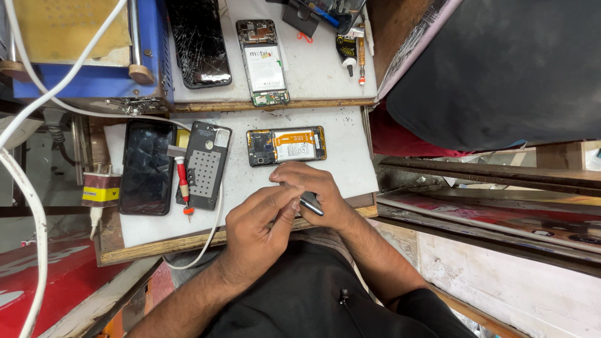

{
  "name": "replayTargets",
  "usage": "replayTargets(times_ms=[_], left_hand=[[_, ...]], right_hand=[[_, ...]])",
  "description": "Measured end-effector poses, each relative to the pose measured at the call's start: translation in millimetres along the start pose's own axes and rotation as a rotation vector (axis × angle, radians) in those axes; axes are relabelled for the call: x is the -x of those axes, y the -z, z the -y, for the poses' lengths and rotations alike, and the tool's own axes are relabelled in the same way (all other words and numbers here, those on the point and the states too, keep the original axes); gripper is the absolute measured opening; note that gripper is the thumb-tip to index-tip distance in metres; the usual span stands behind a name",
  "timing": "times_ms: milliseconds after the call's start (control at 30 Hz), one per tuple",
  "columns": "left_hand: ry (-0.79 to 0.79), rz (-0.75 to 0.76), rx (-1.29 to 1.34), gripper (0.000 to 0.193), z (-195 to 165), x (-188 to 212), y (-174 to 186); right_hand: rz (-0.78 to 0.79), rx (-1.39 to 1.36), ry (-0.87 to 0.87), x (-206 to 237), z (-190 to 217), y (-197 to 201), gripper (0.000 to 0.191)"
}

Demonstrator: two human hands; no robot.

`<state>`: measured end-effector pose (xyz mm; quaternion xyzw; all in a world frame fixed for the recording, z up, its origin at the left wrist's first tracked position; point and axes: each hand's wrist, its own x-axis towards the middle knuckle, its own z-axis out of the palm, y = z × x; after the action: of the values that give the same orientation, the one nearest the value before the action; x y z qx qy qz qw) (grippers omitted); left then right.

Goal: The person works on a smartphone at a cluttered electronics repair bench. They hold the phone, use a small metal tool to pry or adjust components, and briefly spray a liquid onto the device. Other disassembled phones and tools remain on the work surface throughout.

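- You have two opened phones with batteries showing: one [286,146] just beyond your hands; one [264,62] farther off;
- two dark screens: one cracked [199,42]; one [148,167] at left;
- one back cover [206,166];
- two red-handled screwdrivers [183,188] [361,62];
- two hands [260,235] [313,188].

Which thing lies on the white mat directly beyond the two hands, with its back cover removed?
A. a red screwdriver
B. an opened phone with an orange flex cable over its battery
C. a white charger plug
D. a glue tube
B: the opened phone with an orange flex cable lies just beyond the right hand and left hand.
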<state>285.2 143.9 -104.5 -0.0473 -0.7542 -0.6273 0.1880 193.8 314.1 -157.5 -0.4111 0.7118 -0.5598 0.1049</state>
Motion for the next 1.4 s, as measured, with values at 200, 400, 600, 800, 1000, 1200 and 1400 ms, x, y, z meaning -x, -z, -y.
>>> replayTargets(times_ms=[200,400,600,800,1000,1200,1400], left_hand=[[-0.125,0.035,-0.096,0.029,-0.3,-2.9,3.9],[-0.43,0.062,-0.355,0.037,-2.1,-8.3,10.2],[-0.348,0.073,-0.261,0.031,0.9,-8.1,7.6],[-0.203,0.038,-0.131,0.028,0.5,-11.8,4.6],[-0.448,0.048,-0.32,0.031,-1.3,-18.1,10.7],[-0.259,0.018,-0.162,0.026,-4.5,-19.0,3.2],[-0.434,0.038,-0.305,0.028,-3.0,-21.2,6.8]], right_hand=[[0.007,0.05,0.021,-2.2,1.8,-0.8,0.052],[-0.058,0.154,-0.002,-7.1,10.4,-1.7,0.043],[-0.118,0.243,-0.005,-10.8,14.9,-3.0,0.045],[-0.133,0.236,-0.016,-12.4,18.4,-5.1,0.052],[-0.171,0.259,-0.014,-12.8,21.8,-2.7,0.05],[-0.185,0.263,-0.022,-12.9,19.6,-4.4,0.05],[-0.195,0.281,-0.015,-13.5,19.5,-2.5,0.047]])
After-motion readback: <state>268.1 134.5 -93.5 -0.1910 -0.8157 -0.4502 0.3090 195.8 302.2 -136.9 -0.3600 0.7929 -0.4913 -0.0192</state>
